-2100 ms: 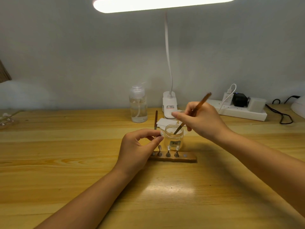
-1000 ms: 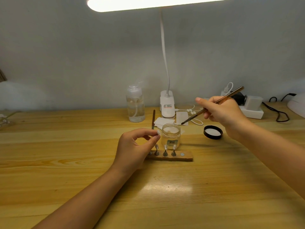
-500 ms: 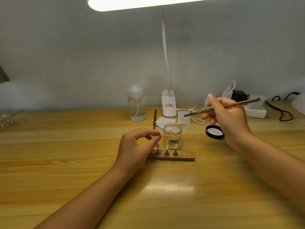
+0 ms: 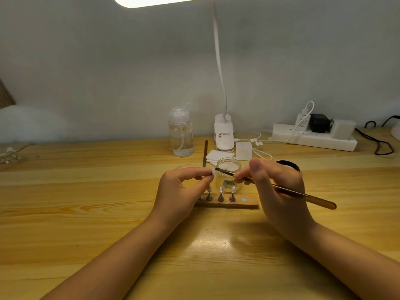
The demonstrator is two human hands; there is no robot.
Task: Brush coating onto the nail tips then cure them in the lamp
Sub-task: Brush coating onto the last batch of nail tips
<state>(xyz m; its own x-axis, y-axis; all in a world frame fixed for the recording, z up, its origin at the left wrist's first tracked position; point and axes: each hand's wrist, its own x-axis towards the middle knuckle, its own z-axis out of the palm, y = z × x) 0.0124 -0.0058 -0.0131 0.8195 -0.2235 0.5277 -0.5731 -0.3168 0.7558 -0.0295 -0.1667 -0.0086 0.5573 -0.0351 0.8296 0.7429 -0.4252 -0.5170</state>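
My left hand point(image 4: 181, 189) pinches a small clear nail tip point(image 4: 213, 172) between thumb and forefinger above the desk. My right hand point(image 4: 279, 187) grips a brown brush point(image 4: 303, 195), and its bristle end touches the nail tip. Behind the hands stands an open glass jar point(image 4: 228, 169) of clear coating. In front of the jar lies a wooden holder strip point(image 4: 236, 204) with three nail tips on stands point(image 4: 220, 194) and one bare magnet spot. The white edge of the curing lamp point(image 4: 397, 132) shows at the far right.
The jar's black lid point(image 4: 289, 164) lies behind my right hand. A pump bottle point(image 4: 181, 132), a second brush point(image 4: 205, 153), white wipes point(image 4: 243, 150), the desk lamp base point(image 4: 224, 134) and a power strip point(image 4: 313, 137) with cables stand at the back of the wooden desk point(image 4: 86, 213).
My right hand has swung the brush from above the lid down and left, bringing the bristles onto the nail tip. My left hand has stayed in place with the tip.
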